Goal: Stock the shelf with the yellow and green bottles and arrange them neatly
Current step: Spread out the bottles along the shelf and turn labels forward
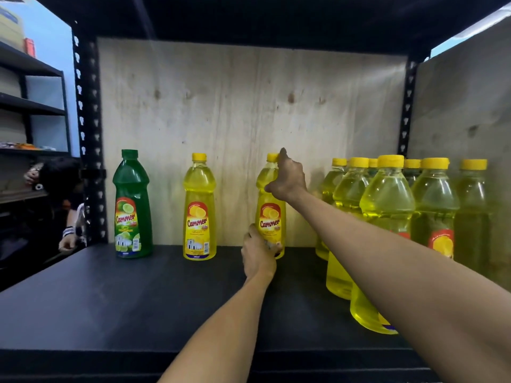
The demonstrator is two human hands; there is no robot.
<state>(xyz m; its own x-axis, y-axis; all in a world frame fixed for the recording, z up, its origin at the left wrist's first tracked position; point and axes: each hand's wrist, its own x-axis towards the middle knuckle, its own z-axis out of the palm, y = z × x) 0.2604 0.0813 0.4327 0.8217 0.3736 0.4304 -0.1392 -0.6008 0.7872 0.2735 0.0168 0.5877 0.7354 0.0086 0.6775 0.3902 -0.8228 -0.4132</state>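
Observation:
On the black shelf [110,299], against the plywood back, stand a green bottle [132,205] at the left and a yellow bottle [199,208] beside it, with a gap between. A second yellow bottle [269,217] stands upright further right. My left hand [258,255] grips its base. My right hand [287,178] holds its neck just under the yellow cap, one finger raised past the cap. Several more yellow bottles [387,205] are packed together at the right end of the shelf, partly hidden behind my right forearm.
Black perforated uprights [88,134] frame the bay, and plywood [464,120] closes its right side. Another person [63,189] crouches at the far left beside a second black rack [30,106]. The upper shelf's underside [249,17] hangs overhead.

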